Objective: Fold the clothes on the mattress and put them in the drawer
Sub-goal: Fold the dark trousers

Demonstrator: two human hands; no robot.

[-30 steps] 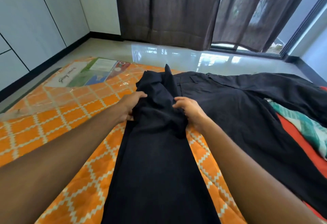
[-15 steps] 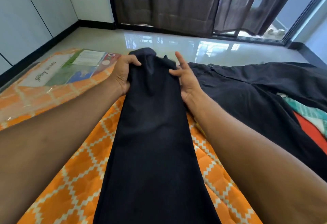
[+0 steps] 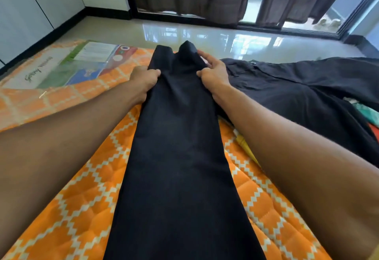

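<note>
Since the earlier frame both hands have slid down the black trousers (image 3: 180, 146), which lie along the frame's centre on the orange mattress (image 3: 67, 208). Left hand (image 3: 143, 81) and right hand (image 3: 213, 73) pinch its edges near the far end; the near end is cut off below.

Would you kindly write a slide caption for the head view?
Both hands, left hand and right hand, grip dark trousers stretched along the orange mattress.
</note>
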